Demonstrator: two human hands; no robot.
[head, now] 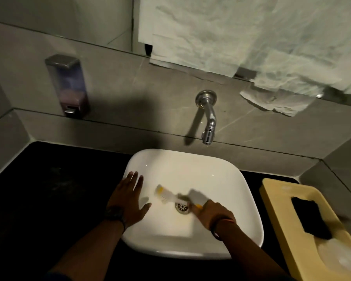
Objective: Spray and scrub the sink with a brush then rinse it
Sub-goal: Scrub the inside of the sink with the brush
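A white square basin (221,169) sits on a black counter, with a metal drain (182,207) near its middle. My right hand (213,214) grips the yellow end of a white brush (171,196), blurred by motion, whose head lies in the bowl just left of the drain. My left hand (130,197) rests flat and spread on the basin's left rim, holding nothing. A chrome tap (208,122) sticks out of the wall above the basin; no water is running.
A yellow tray (276,201) on the right of the counter holds a black pad (310,218) and a blurred clear bottle (340,258). A soap dispenser (69,86) hangs on the wall at left. The mirror above is covered with white paper (231,37).
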